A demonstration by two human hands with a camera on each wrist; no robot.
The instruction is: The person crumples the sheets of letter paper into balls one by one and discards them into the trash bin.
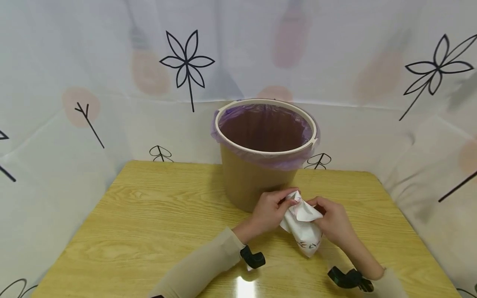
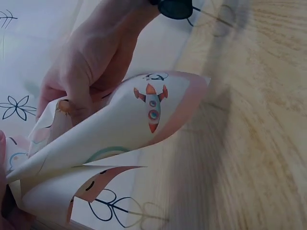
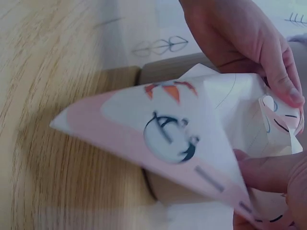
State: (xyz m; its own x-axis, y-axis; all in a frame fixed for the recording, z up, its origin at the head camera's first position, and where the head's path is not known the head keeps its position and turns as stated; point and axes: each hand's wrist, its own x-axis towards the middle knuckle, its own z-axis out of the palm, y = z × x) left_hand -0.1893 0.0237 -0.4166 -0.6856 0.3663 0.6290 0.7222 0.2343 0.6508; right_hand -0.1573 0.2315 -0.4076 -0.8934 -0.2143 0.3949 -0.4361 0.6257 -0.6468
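A sheet of white paper with pink edges and a printed rocket (image 2: pixel 153 110), bent and gathered into a loose cone, hangs between both hands over the table. In the head view the paper (image 1: pixel 302 231) has its pointed end downward, toward the person. My left hand (image 1: pixel 269 211) pinches its upper edge between thumb and fingers. On the other side, my right hand (image 1: pixel 333 219) grips the paper's edge. In the right wrist view, the right thumb (image 3: pixel 268 172) presses on the sheet, while the left hand (image 3: pixel 244 43) holds the far edge.
Just behind the hands stands a tan bin (image 1: pixel 253 182) with a purple bag (image 1: pixel 285 161) lining it and a pale rim ring. The wooden table (image 1: pixel 156 215) extends to both sides. A patterned white curtain (image 1: pixel 112 54) surrounds its back and sides.
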